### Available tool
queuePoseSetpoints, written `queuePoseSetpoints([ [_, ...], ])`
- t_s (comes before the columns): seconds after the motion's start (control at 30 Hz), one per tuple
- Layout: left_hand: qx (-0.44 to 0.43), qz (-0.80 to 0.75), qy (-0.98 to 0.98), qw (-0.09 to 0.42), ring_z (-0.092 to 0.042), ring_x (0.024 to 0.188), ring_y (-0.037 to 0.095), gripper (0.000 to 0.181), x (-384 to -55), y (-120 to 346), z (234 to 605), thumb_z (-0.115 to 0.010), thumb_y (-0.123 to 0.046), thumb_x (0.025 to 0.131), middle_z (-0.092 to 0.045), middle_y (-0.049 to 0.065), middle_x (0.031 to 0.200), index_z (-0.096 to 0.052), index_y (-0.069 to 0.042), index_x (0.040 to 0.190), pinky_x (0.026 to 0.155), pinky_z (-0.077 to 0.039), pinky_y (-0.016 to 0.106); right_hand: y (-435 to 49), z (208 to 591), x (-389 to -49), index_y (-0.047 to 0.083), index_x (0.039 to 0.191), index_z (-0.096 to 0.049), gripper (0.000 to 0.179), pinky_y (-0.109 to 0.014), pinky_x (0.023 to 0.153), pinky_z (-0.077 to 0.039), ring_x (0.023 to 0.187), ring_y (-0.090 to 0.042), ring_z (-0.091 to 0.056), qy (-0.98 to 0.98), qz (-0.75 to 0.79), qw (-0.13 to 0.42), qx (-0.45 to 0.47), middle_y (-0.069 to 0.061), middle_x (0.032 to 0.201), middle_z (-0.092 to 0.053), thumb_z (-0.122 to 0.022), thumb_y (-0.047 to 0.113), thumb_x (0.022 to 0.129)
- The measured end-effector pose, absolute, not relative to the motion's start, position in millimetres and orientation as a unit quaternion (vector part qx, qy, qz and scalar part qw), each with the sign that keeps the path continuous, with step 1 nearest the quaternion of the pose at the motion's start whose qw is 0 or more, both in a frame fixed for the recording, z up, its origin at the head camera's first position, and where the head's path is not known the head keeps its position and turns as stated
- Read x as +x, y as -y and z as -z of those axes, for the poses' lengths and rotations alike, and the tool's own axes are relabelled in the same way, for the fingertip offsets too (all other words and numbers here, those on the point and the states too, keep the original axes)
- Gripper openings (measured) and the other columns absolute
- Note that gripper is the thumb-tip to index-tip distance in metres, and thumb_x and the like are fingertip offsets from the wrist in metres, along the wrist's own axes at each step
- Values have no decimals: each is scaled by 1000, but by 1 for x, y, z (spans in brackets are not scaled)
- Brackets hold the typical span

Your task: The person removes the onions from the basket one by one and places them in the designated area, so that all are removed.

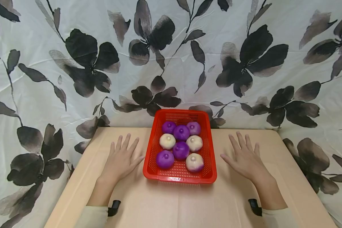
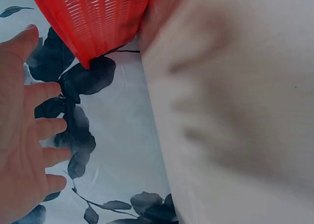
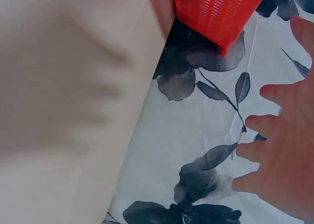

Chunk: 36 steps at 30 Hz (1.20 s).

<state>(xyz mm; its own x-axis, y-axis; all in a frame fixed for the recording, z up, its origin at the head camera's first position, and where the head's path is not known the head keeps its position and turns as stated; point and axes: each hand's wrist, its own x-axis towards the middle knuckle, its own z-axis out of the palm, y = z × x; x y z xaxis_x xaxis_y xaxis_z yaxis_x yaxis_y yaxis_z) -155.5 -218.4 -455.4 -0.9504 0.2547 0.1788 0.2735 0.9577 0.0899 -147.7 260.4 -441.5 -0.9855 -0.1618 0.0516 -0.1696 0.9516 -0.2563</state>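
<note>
A red plastic basket (image 1: 179,179) stands at the middle of the table, its slotted wall (image 2: 105,25) also showing in the left wrist view. Inside lie several purple round things (image 1: 180,150) and three cream-white ones (image 1: 167,141), turnip-like, each with a small nub; one white one has a purple patch. To the basket's left, my left hand (image 1: 120,161) is held palm down with fingers spread, its thumb tip close beside the rim. On the other side my right hand (image 1: 247,160) mirrors it, a little farther from the basket. Both hold nothing and cast shadows on the table.
The pale wooden-toned table (image 1: 165,205) narrows toward its far edge, where the basket's far end overlaps the white cloth (image 1: 188,79) with dark flowers behind. Black bands (image 1: 114,208) sit at both wrists, by light sleeves (image 1: 91,217).
</note>
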Motion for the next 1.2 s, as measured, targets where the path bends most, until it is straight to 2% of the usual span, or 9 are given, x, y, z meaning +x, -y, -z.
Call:
queuePoseSetpoints([
  [0.37, -148, 60, 984, 81, -24, 152, 54, 74, -162, 217, 458, -55, -57, 100, -28, 24, 167, -40, -15, 159, 120, -20, 75, -251, 434, -161, 12, 164, -27, 89, -85, 113, -3, 152, -58, -14, 983, -130, 19, 126, -25, 170, -17, -53, 65, 97],
  [0.7, -177, 71, 979, 71, -27, 152, 51, 75, -176, 207, 454, -52, -57, 101, -31, 25, 165, -39, -13, 160, 122, -23, 70, -240, 428, -175, 14, 163, -30, 88, -81, 118, -8, 155, -51, -16, 974, -130, 17, 184, -21, 170, -21, -55, 65, 96],
  [0.9, -195, 94, 974, 63, -36, 148, 49, 76, -185, 200, 453, -51, -58, 102, -36, 25, 163, -39, -10, 159, 122, -29, 66, -235, 421, -183, 12, 162, -34, 85, -78, 119, -11, 155, -48, -20, 966, -138, 18, 219, -20, 169, -25, -60, 60, 96],
  [1.13, -204, 150, 966, 44, -47, 141, 43, 75, -193, 195, 453, -53, -54, 103, -46, 22, 156, -37, -8, 160, 120, -38, 58, -226, 416, -189, 12, 161, -35, 83, -73, 123, -12, 155, -46, -23, 953, -163, -6, 257, -19, 169, -26, -62, 57, 96],
  [1.2, -203, 173, 963, 36, -49, 140, 42, 75, -195, 195, 454, -54, -53, 103, -49, 21, 154, -36, -6, 160, 118, -40, 57, -223, 414, -192, 12, 161, -37, 83, -71, 123, -18, 154, -46, -27, 947, -172, -15, 270, -19, 168, -28, -63, 56, 96],
])
